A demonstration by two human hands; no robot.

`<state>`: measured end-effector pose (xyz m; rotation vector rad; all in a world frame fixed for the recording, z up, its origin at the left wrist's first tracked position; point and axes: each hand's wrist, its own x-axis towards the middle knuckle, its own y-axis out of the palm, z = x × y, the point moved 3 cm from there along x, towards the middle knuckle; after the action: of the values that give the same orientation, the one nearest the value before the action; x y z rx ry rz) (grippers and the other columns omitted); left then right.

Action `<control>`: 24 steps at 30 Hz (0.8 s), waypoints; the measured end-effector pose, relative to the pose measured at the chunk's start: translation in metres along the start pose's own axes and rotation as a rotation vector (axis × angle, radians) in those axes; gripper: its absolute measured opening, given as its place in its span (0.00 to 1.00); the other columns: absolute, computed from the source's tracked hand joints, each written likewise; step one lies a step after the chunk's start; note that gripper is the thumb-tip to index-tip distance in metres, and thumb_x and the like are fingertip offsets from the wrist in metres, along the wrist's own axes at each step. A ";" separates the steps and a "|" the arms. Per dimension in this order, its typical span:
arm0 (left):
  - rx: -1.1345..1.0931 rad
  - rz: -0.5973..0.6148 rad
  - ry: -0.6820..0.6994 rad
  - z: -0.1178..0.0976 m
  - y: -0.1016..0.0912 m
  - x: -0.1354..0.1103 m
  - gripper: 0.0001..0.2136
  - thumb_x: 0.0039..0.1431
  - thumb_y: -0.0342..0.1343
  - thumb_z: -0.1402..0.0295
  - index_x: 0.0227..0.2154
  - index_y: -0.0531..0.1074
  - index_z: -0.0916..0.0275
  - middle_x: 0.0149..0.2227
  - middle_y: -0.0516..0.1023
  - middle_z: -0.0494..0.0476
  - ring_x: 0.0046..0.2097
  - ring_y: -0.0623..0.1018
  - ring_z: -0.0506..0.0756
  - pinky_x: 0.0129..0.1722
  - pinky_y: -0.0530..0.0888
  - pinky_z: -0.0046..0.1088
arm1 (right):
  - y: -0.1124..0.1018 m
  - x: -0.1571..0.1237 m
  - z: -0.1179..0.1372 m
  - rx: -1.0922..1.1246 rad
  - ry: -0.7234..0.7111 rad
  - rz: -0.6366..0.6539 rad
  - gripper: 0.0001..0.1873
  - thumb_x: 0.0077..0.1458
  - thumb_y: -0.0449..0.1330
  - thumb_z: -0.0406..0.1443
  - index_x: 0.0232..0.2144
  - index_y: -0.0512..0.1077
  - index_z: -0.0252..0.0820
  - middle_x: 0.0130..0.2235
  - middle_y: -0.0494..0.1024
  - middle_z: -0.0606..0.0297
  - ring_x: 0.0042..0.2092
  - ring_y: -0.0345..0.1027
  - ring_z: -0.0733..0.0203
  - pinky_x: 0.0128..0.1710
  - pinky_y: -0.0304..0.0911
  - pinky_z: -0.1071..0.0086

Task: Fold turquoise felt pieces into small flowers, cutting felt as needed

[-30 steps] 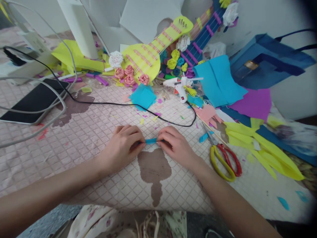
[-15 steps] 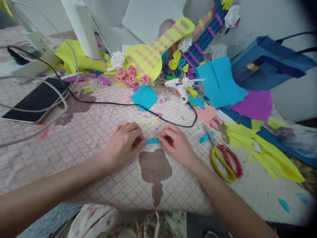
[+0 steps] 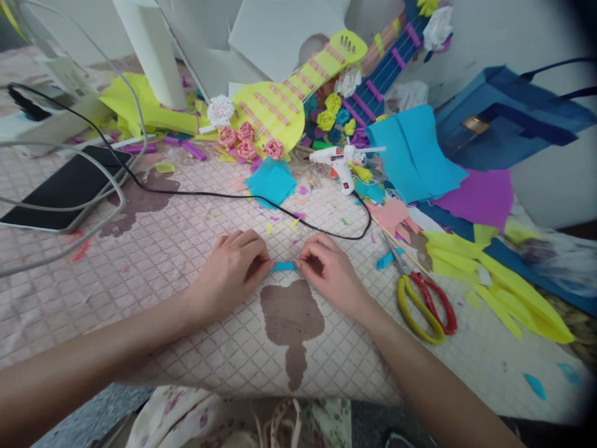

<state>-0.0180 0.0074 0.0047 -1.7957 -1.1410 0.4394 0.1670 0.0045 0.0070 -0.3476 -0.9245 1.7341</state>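
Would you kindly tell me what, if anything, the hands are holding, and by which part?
A narrow blue strip: the left hand pinches its left end, the right hand its right end.

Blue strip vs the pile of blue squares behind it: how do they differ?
The strip shows as a narrow band; the squares are much broader. The strip is pinched between the left hand and right hand; the squares lie on the cloth, touched by neither. The strip runs left to right; the squares overlap at angles. Both are blue.
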 end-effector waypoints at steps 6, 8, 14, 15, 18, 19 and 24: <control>0.006 0.000 -0.027 -0.001 0.000 0.001 0.07 0.59 0.53 0.69 0.26 0.66 0.63 0.32 0.70 0.53 0.38 0.70 0.55 0.39 0.65 0.35 | 0.001 0.000 0.000 -0.019 0.013 -0.001 0.09 0.53 0.56 0.29 0.24 0.62 0.42 0.32 0.65 0.64 0.36 0.62 0.61 0.34 0.60 0.67; 0.010 -0.002 -0.036 -0.001 0.000 0.001 0.06 0.59 0.53 0.70 0.26 0.66 0.63 0.32 0.70 0.53 0.38 0.70 0.55 0.38 0.64 0.35 | 0.002 0.000 0.000 -0.018 0.010 -0.001 0.08 0.54 0.56 0.29 0.24 0.62 0.42 0.32 0.65 0.64 0.36 0.62 0.61 0.34 0.60 0.67; 0.011 -0.007 -0.032 0.000 0.001 0.002 0.06 0.58 0.53 0.70 0.26 0.65 0.63 0.31 0.70 0.53 0.37 0.70 0.55 0.38 0.64 0.35 | 0.003 0.001 0.002 -0.044 0.008 -0.012 0.09 0.53 0.56 0.27 0.25 0.62 0.43 0.32 0.65 0.64 0.36 0.62 0.60 0.34 0.60 0.67; 0.012 -0.008 -0.030 0.000 0.001 0.002 0.06 0.58 0.53 0.71 0.26 0.65 0.63 0.31 0.70 0.53 0.37 0.70 0.55 0.38 0.64 0.35 | 0.003 0.001 0.002 -0.055 0.009 -0.013 0.09 0.53 0.56 0.27 0.25 0.61 0.43 0.32 0.65 0.64 0.36 0.62 0.60 0.34 0.60 0.67; 0.014 -0.014 -0.028 0.001 0.002 0.002 0.06 0.57 0.54 0.71 0.25 0.65 0.63 0.31 0.70 0.53 0.37 0.70 0.55 0.38 0.64 0.36 | 0.004 0.001 0.001 -0.087 0.007 -0.009 0.09 0.53 0.56 0.28 0.25 0.61 0.43 0.33 0.65 0.63 0.37 0.62 0.59 0.35 0.61 0.66; 0.012 -0.015 -0.029 0.001 0.002 0.002 0.06 0.57 0.54 0.72 0.25 0.65 0.63 0.31 0.70 0.53 0.37 0.70 0.55 0.38 0.64 0.36 | 0.005 0.001 0.001 -0.094 0.006 -0.006 0.09 0.53 0.56 0.28 0.25 0.61 0.43 0.33 0.66 0.63 0.38 0.62 0.59 0.35 0.61 0.65; -0.014 -0.013 -0.012 0.001 0.001 0.000 0.06 0.56 0.55 0.71 0.26 0.65 0.62 0.32 0.70 0.53 0.38 0.70 0.55 0.39 0.66 0.36 | 0.004 0.000 0.002 -0.095 0.002 -0.004 0.09 0.54 0.55 0.28 0.25 0.61 0.43 0.33 0.66 0.63 0.38 0.62 0.58 0.35 0.61 0.64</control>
<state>-0.0179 0.0079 0.0031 -1.7990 -1.1663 0.4354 0.1624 0.0035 0.0056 -0.4095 -1.0074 1.6891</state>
